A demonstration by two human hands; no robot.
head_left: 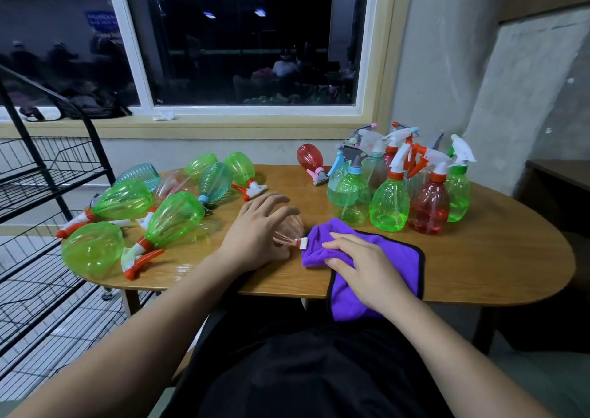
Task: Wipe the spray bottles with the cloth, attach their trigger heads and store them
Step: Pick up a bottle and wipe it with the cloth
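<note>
While the left hand (255, 230) grips the clear pink plastic bottle (289, 230) lying on the wooden table (479, 258) and the right hand (362, 266) bunches the purple cloth (391, 251) at its neck, this light, slippery shell seems best held round its belly.

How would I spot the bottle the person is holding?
Look at the wooden table. Under the left hand lies a bottle on its side, neck against the purple cloth. It is pale pink, while the nearest bottles are bright green.
</note>
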